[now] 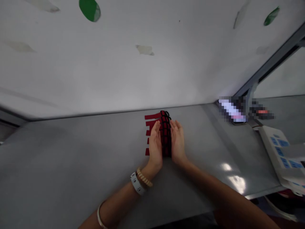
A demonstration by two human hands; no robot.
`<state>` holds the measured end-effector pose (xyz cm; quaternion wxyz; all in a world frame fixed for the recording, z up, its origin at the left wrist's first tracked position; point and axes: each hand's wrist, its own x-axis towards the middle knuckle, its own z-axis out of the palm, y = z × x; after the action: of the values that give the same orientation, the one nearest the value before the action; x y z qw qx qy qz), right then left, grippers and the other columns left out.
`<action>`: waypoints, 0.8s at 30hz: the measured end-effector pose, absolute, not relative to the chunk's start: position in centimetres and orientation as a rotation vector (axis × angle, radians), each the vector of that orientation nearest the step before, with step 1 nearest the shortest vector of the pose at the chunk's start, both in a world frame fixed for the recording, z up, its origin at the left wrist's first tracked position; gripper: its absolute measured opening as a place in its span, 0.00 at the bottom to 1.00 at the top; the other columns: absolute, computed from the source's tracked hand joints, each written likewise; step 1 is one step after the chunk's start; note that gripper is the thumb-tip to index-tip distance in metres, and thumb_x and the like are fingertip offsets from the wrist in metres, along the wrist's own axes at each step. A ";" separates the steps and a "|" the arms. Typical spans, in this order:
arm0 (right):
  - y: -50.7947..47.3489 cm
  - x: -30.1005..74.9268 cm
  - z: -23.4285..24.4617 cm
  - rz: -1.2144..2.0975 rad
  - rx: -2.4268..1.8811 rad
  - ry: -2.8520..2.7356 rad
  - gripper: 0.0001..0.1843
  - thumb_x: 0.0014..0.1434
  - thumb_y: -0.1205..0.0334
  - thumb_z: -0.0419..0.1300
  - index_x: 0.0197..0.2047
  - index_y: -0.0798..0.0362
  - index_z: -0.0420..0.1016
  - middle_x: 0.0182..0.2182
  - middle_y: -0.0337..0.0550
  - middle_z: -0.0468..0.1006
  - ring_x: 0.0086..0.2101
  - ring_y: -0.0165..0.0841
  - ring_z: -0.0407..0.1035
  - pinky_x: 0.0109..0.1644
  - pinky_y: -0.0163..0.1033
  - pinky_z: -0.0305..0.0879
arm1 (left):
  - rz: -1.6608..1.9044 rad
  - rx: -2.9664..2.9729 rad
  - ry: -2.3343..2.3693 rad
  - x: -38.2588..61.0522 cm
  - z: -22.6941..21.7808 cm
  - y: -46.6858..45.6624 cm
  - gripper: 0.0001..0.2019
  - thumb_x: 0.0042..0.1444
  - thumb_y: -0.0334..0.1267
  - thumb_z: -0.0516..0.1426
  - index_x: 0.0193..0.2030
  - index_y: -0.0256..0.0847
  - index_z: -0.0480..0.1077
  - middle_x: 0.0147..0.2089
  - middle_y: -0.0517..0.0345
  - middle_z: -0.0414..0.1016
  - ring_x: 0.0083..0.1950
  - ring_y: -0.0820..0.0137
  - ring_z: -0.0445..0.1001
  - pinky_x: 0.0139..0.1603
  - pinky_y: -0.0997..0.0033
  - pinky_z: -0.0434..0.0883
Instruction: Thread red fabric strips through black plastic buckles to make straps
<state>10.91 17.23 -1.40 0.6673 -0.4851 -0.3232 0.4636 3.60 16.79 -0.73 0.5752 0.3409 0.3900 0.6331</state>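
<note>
A row of several red straps with black cord-like loops (166, 133) lies on the grey table between my hands. Loose red ends (152, 116) stick out to the left, partly covered by my left hand. My left hand (155, 144) stands on edge along the left side of the black part, fingers stretched out and together. Along the right side, my right hand (177, 141) stands the same way, its palm turned towards the left one. Both palms are against or very close to the row; whether they press on it I cannot tell.
Behind the grey table (83, 165) rises a white panel (119, 76) with tape scraps and green stickers. To the right are a blurred-out phone-like object (232, 110) and a white case with blue patches (274, 140). The table's front edge runs below my forearms.
</note>
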 end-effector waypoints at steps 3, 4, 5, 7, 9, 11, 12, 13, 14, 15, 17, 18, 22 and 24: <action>18.0 13.5 0.0 0.928 -1.123 -0.905 0.28 0.62 0.47 0.54 0.62 0.48 0.60 0.62 0.51 0.68 0.63 0.37 0.62 0.69 0.54 0.53 | 1.453 0.988 0.931 1.4 -1.0 17.0 0.25 0.65 0.50 0.47 0.65 0.43 0.64 0.71 0.53 0.60 0.74 0.65 0.53 0.75 0.58 0.47; 18.4 14.3 0.2 0.897 -1.122 -0.971 0.27 0.62 0.48 0.55 0.61 0.47 0.62 0.61 0.50 0.70 0.62 0.38 0.63 0.69 0.55 0.53 | 1.432 1.068 0.948 0.6 -1.1 17.0 0.25 0.66 0.51 0.47 0.65 0.43 0.64 0.71 0.55 0.60 0.74 0.64 0.52 0.76 0.57 0.45; 18.8 14.9 0.3 0.873 -1.130 -1.015 0.27 0.63 0.48 0.54 0.62 0.48 0.62 0.62 0.50 0.69 0.62 0.38 0.63 0.70 0.55 0.52 | 1.406 1.132 0.989 -0.2 -1.1 17.0 0.25 0.66 0.51 0.46 0.66 0.45 0.64 0.72 0.56 0.59 0.75 0.64 0.51 0.76 0.56 0.44; 19.2 15.3 -0.1 0.852 -1.175 -1.038 0.29 0.65 0.45 0.48 0.66 0.47 0.58 0.66 0.50 0.63 0.66 0.38 0.57 0.70 0.55 0.50 | 1.332 1.223 1.052 -1.0 -1.1 16.9 0.25 0.67 0.53 0.45 0.67 0.48 0.62 0.72 0.59 0.57 0.75 0.64 0.49 0.76 0.54 0.42; 19.0 14.6 -1.2 0.889 -1.239 -1.032 0.34 0.67 0.41 0.42 0.70 0.47 0.52 0.70 0.48 0.55 0.69 0.37 0.49 0.72 0.55 0.47 | 1.276 1.302 1.030 -0.9 -1.0 16.7 0.26 0.68 0.53 0.43 0.69 0.50 0.59 0.73 0.60 0.55 0.75 0.64 0.48 0.76 0.54 0.41; 18.3 13.2 -2.2 1.002 -1.241 -1.070 0.37 0.67 0.39 0.40 0.72 0.48 0.47 0.72 0.47 0.49 0.70 0.36 0.45 0.72 0.54 0.46 | 1.280 1.319 0.957 0.1 -1.0 16.7 0.26 0.68 0.52 0.43 0.70 0.49 0.56 0.74 0.61 0.52 0.76 0.65 0.47 0.76 0.55 0.41; 17.9 12.5 -2.6 1.033 -1.231 -1.071 0.38 0.66 0.38 0.40 0.72 0.48 0.46 0.72 0.47 0.47 0.70 0.36 0.45 0.73 0.54 0.45 | 1.308 1.286 0.928 0.8 -1.1 16.7 0.27 0.68 0.52 0.43 0.71 0.49 0.55 0.75 0.61 0.51 0.76 0.65 0.46 0.76 0.55 0.42; 17.5 11.9 -2.9 1.048 -1.226 -1.073 0.39 0.66 0.37 0.41 0.73 0.49 0.45 0.72 0.47 0.47 0.70 0.36 0.44 0.73 0.54 0.43 | 1.342 1.234 0.912 1.6 -1.2 16.7 0.27 0.69 0.51 0.42 0.71 0.49 0.54 0.75 0.61 0.50 0.76 0.66 0.46 0.76 0.56 0.44; 17.1 11.5 -3.1 1.056 -1.218 -1.074 0.39 0.66 0.37 0.41 0.73 0.51 0.45 0.72 0.47 0.47 0.70 0.36 0.44 0.73 0.53 0.43 | 1.365 1.174 0.908 2.4 -1.3 16.8 0.27 0.69 0.51 0.41 0.72 0.50 0.53 0.76 0.62 0.48 0.76 0.66 0.46 0.76 0.57 0.46; 16.8 11.2 -3.1 1.058 -1.216 -1.079 0.40 0.66 0.37 0.41 0.73 0.52 0.45 0.72 0.47 0.47 0.70 0.37 0.44 0.73 0.53 0.43 | 1.372 1.134 0.912 3.0 -1.5 16.8 0.26 0.69 0.50 0.40 0.72 0.51 0.53 0.76 0.63 0.47 0.76 0.67 0.46 0.76 0.58 0.47; 16.4 10.9 -2.9 1.058 -1.218 -1.115 0.40 0.66 0.38 0.40 0.73 0.54 0.46 0.72 0.48 0.48 0.70 0.37 0.44 0.73 0.52 0.44 | 1.347 1.067 0.923 3.9 -1.8 16.8 0.26 0.69 0.48 0.39 0.72 0.51 0.53 0.76 0.63 0.47 0.76 0.68 0.47 0.75 0.60 0.49; 16.3 11.0 -2.8 1.053 -1.222 -1.146 0.40 0.67 0.38 0.40 0.73 0.54 0.46 0.72 0.48 0.48 0.70 0.37 0.44 0.73 0.51 0.44 | 1.328 1.050 0.925 4.1 -1.9 16.7 0.26 0.68 0.48 0.40 0.72 0.50 0.53 0.75 0.63 0.48 0.76 0.68 0.47 0.75 0.60 0.50; 16.2 12.0 -2.0 0.930 -1.279 -1.403 0.38 0.68 0.39 0.37 0.74 0.51 0.44 0.72 0.46 0.47 0.71 0.35 0.43 0.73 0.52 0.43 | 1.291 1.285 1.041 3.1 -1.6 16.9 0.26 0.68 0.46 0.42 0.71 0.47 0.54 0.75 0.58 0.51 0.75 0.66 0.49 0.75 0.56 0.49; 16.6 13.0 -1.7 0.770 -1.348 -1.625 0.37 0.69 0.41 0.36 0.73 0.52 0.45 0.73 0.47 0.46 0.71 0.36 0.40 0.74 0.54 0.39 | 1.242 1.622 1.188 1.8 -1.2 17.3 0.26 0.68 0.44 0.44 0.71 0.46 0.54 0.75 0.56 0.51 0.76 0.65 0.48 0.76 0.54 0.46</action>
<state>13.03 16.63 -1.72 0.4324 -0.5407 -0.6521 0.3089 1.78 17.34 -1.19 0.3795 0.6349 0.4651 0.4863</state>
